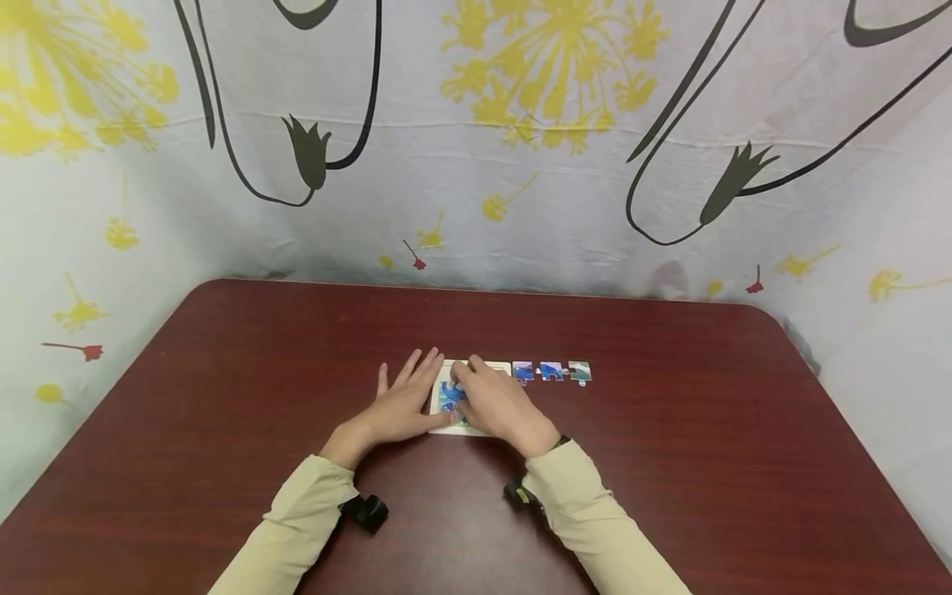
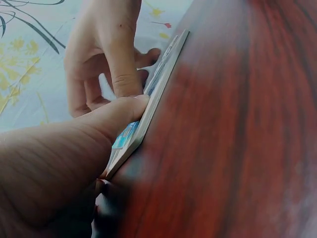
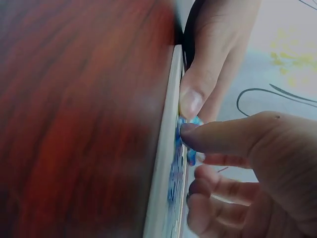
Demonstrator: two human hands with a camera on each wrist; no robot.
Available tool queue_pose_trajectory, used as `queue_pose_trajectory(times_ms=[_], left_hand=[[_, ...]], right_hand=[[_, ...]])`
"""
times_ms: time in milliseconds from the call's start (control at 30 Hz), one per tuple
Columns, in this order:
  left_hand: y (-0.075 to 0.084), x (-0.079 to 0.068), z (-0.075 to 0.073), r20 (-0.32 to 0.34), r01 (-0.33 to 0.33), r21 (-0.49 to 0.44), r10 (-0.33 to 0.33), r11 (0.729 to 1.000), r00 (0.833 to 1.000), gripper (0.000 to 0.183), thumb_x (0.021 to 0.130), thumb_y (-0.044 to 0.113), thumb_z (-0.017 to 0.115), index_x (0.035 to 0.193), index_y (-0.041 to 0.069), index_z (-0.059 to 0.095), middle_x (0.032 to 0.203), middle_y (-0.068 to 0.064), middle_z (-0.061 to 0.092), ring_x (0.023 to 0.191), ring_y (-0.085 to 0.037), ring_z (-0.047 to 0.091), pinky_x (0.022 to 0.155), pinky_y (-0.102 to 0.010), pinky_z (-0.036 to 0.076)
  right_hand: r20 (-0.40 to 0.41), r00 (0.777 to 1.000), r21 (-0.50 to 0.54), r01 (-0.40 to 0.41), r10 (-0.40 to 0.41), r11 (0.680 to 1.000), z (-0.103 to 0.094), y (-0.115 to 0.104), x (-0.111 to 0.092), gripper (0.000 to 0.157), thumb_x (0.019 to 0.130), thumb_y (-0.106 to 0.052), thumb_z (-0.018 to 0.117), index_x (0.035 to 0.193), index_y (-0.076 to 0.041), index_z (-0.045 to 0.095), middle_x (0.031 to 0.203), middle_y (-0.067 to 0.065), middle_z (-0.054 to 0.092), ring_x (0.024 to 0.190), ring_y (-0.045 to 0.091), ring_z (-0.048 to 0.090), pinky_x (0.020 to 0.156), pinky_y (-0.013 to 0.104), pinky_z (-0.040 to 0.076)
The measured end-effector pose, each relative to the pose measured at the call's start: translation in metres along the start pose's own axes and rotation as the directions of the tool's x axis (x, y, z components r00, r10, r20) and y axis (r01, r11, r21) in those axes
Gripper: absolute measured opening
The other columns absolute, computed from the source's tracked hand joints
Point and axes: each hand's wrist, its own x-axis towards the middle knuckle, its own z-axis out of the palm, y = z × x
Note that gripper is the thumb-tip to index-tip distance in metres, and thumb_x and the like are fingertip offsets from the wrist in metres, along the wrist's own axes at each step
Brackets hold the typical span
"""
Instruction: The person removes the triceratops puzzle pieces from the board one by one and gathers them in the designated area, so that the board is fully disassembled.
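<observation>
A white-rimmed puzzle board (image 1: pixel 500 365) with a blue picture partly filled in lies flat on the table. My left hand (image 1: pixel 397 411) rests across its left side with straight, spread fingers, and the thumb presses on the front rim. Bent over the middle of the board is my right hand (image 1: pixel 500 403). In the right wrist view its thumb and a finger pinch a small blue puzzle piece (image 3: pixel 191 155), which stands tilted up from the board close to the left thumb. Both hands hide much of the picture.
Three loose jigsaw pieces, a purple-blue one (image 1: pixel 523 371), a blue one (image 1: pixel 551 371) and a greenish one (image 1: pixel 579 372), lie in a row right of the board. The dark red wooden table (image 1: pixel 706 430) backs onto a patterned cloth (image 1: pixel 550 215).
</observation>
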Motion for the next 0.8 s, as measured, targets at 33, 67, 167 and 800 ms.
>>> queue_pose_trajectory(times_ms=[33, 67, 167, 800], left_hand=[[0.0, 0.0, 0.0, 0.004, 0.0, 0.004, 0.0, 1.0, 1.0, 0.091, 0.086, 0.05, 0.059, 0.15, 0.008, 0.012, 0.155, -0.008, 0.006, 0.141, -0.029, -0.003, 0.099, -0.064, -0.011], [0.0, 0.0, 0.001, 0.006, 0.001, 0.003, -0.001, 1.0, 1.0, 0.091, 0.086, 0.051, 0.059, 0.15, 0.008, 0.011, 0.155, -0.008, 0.006, 0.141, -0.028, -0.003, 0.099, -0.064, -0.011], [-0.001, 0.0, 0.001, 0.01, 0.005, 0.004, -0.005, 1.0, 1.0, 0.091, 0.086, 0.051, 0.058, 0.15, 0.009, 0.01, 0.155, -0.007, 0.005, 0.141, -0.028, -0.004, 0.099, -0.063, -0.011], [-0.002, -0.001, -0.001, -0.005, 0.01, -0.003, -0.01, 1.0, 1.0, 0.094, 0.084, 0.054, 0.059, 0.15, 0.009, 0.011, 0.155, -0.007, 0.007, 0.141, -0.028, -0.002, 0.099, -0.063, -0.012]], right_hand=[[-0.012, 1.0, -0.007, 0.002, -0.002, 1.0, 0.0, 0.0, 0.0, 0.022, 0.082, -0.01, 0.067, 0.103, -0.007, 0.059, 0.089, 0.004, 0.053, 0.061, 0.019, 0.054, 0.055, 0.032, 0.047], [-0.021, 1.0, -0.01, 0.005, -0.005, 1.0, 0.0, 0.0, 0.0, 0.021, 0.082, -0.009, 0.066, 0.102, -0.008, 0.059, 0.09, 0.004, 0.053, 0.061, 0.019, 0.054, 0.055, 0.032, 0.047], [-0.036, 0.999, -0.008, 0.019, -0.019, 1.0, 0.0, 0.0, 0.002, 0.017, 0.084, -0.004, 0.064, 0.1, -0.008, 0.061, 0.088, 0.004, 0.056, 0.064, 0.02, 0.057, 0.056, 0.032, 0.048], [-0.151, 0.986, 0.194, -0.042, 0.072, 0.98, -0.035, 0.032, -0.005, 0.02, 0.077, 0.0, 0.07, 0.096, -0.001, 0.067, 0.079, 0.003, 0.064, 0.072, 0.017, 0.061, 0.064, 0.032, 0.048]])
